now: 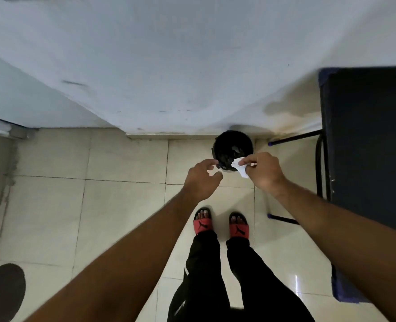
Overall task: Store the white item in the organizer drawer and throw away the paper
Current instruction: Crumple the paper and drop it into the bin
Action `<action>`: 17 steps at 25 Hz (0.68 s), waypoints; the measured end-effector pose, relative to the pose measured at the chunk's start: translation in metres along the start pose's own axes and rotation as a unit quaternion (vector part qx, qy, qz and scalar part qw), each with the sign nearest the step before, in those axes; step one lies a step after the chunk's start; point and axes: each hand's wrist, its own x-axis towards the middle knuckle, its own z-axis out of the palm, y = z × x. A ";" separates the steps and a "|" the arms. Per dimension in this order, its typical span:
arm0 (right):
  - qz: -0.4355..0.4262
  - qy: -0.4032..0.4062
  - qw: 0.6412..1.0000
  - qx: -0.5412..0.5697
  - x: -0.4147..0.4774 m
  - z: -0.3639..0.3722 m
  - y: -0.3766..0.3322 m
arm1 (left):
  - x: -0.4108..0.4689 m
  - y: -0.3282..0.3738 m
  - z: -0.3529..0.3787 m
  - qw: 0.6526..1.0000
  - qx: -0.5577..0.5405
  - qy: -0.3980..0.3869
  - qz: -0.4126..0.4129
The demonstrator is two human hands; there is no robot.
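1. Cream glossy floor tiles point(127, 205) run beneath both hands up to a pale blue-white wall point(169, 66).
2. Nearest the camera, below the hands: two feet in red slide sandals with black logos point(202, 223), under black trousers point(201, 275).
3. Left hand point(200, 180): palm down, fingers loosely curled and partly open, holding nothing. Its fingertips lie at the near rim of the bin.
4. Right hand point(265, 171): thumb and forefinger pinched closed on a small crumpled white paper scrap point(240, 167). The scrap hangs between the two hands, over the near right edge of the bin.
5. Just beyond both hands: a round black waste bin with a dark liner point(232, 147), standing against the wall base.
6. To the right of the right hand: a dark blue table on black metal legs point(366, 135).
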 end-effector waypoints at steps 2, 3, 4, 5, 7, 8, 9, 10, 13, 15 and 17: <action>0.028 0.001 1.000 0.015 0.044 0.020 0.025 | 0.045 -0.009 0.014 1.000 0.018 -0.018 -0.003; 0.032 0.000 0.999 0.008 0.067 0.033 0.039 | 0.068 -0.017 0.023 0.999 0.024 -0.022 -0.003; 0.036 -0.005 0.999 -0.007 0.088 0.044 0.050 | 0.088 -0.025 0.032 0.999 0.028 -0.022 -0.006; 0.032 -0.007 0.999 -0.026 0.108 0.055 0.062 | 0.105 -0.034 0.041 0.999 0.027 -0.022 -0.008; 0.025 -0.028 0.999 -0.039 0.153 0.081 0.085 | 0.142 -0.055 0.066 0.999 0.028 -0.028 -0.011; 0.023 -0.044 0.998 -0.039 0.173 0.094 0.097 | 0.158 -0.066 0.076 0.999 0.031 -0.030 -0.013; 0.019 -0.057 0.997 -0.040 0.193 0.106 0.111 | 0.174 -0.077 0.087 0.999 0.032 -0.031 -0.013; 0.022 -0.067 0.997 -0.039 0.209 0.115 0.122 | 0.189 -0.087 0.097 0.999 0.032 -0.032 -0.011; 0.035 -0.080 0.995 -0.038 0.229 0.136 0.150 | 0.216 -0.109 0.115 0.999 0.038 -0.031 -0.005; 0.044 -0.100 0.994 -0.021 0.224 0.142 0.157 | 0.225 -0.119 0.121 0.998 0.053 -0.030 -0.001; 0.036 -0.112 0.993 0.006 0.210 0.143 0.156 | 0.225 -0.120 0.122 0.998 0.061 -0.027 0.005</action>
